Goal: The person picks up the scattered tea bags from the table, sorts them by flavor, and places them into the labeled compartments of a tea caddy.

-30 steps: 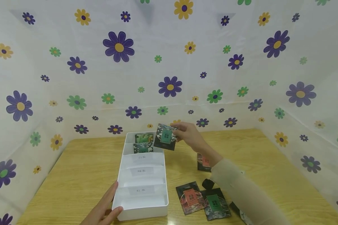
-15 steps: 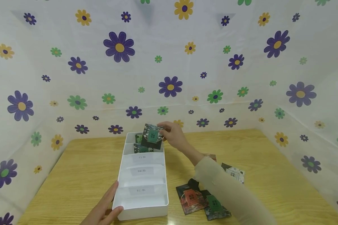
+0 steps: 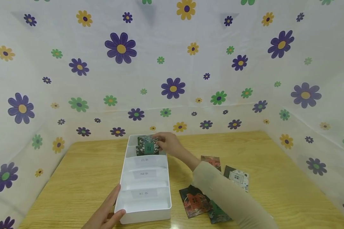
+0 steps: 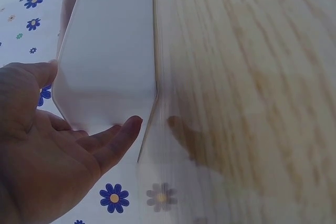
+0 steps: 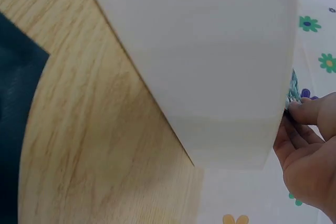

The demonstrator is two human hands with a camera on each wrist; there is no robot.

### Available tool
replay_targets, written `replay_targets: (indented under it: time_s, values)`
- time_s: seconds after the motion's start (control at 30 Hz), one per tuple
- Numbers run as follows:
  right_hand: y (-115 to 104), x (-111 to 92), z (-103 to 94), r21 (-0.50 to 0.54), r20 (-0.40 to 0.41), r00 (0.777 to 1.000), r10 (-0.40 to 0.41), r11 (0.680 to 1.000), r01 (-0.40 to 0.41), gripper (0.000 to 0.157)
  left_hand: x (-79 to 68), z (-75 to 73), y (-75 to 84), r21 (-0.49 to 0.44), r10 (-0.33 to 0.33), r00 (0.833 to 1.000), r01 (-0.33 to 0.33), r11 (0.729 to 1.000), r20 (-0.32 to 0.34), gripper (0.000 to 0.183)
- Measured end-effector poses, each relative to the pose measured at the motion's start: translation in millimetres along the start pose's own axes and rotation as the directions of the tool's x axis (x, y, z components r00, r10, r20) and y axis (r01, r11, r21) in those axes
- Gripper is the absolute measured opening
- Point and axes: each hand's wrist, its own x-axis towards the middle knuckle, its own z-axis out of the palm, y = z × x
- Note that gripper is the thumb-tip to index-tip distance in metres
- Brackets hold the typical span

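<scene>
A long white divided storage box (image 3: pixel 149 217) stands on the table, with paper labels on its dividers. My left hand (image 3: pixel 104 212) holds its near left corner, thumb at the front rim and fingers along the side; in the left wrist view the fingers (image 4: pixel 113 142) lie against the wall. At the far end, my right hand (image 3: pixel 172 145) pinches the right edge of a dark tea sachet with a green label (image 3: pixel 149 148). The sachet is lowered into the second compartment from the back, overlapping other sachets there. Only its patterned corner (image 5: pixel 294 90) shows in the right wrist view.
Right of the box lie more tea sachets: a red-labelled one (image 3: pixel 192 203), a green-labelled one (image 3: pixel 218 214) partly under the sleeve, a white one (image 3: pixel 239 178) and another red one (image 3: pixel 212 161). A small black object (image 3: pixel 197 189) overlaps them. Flower-printed cloth surrounds the table.
My right hand has carried the green-labelled sachet left over the box, then down into the second compartment from the back. The left hand has stayed at the box corner.
</scene>
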Motion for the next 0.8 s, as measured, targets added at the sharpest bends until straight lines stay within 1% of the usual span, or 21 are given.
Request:
replay_targets:
  time_s: [0.17, 0.3, 0.5, 0.6, 0.67, 0.8]
  values:
    - [0, -3, 7.2, -0.038, 0.044, 0.999, -0.014, 0.999, 0.016, 0.027, -0.3, 1.5, -1.4, -0.025, 0.022, 1.0, -0.022, 0.999, -0.017, 0.079]
    - [-1, -6, 10.5, -0.093, 0.049, 0.998, -0.042, 0.995, 0.046, 0.024, -0.6, 3.4, -1.8, -0.037, 0.03, 0.999, -0.032, 0.999, -0.035, 0.078]
    - [-3, -6, 14.3, -0.176, 0.023, 0.997, -0.075, 0.981, 0.077, 0.016, -0.7, 3.9, -1.3, -0.049, 0.01, 0.999, -0.012, 0.999, -0.036, 0.079]
    - [-3, -6, 16.5, -0.217, 0.0, 0.996, -0.087, 0.972, 0.085, 0.015, -0.8, 3.1, -1.1, -0.041, 0.017, 0.999, -0.018, 0.999, -0.027, 0.079]
    - [-3, -6, 17.4, -0.229, -0.026, 0.995, -0.097, 0.969, 0.089, 0.015, -0.9, 2.3, -1.0, -0.031, 0.026, 1.0, -0.026, 0.999, -0.018, 0.079]
    - [-2, -8, 17.0, -0.211, -0.073, 0.991, -0.11, 0.973, 0.093, 0.018, -1.8, 1.1, -0.9, -0.023, 0.036, 0.999, -0.037, 0.999, -0.013, 0.078]
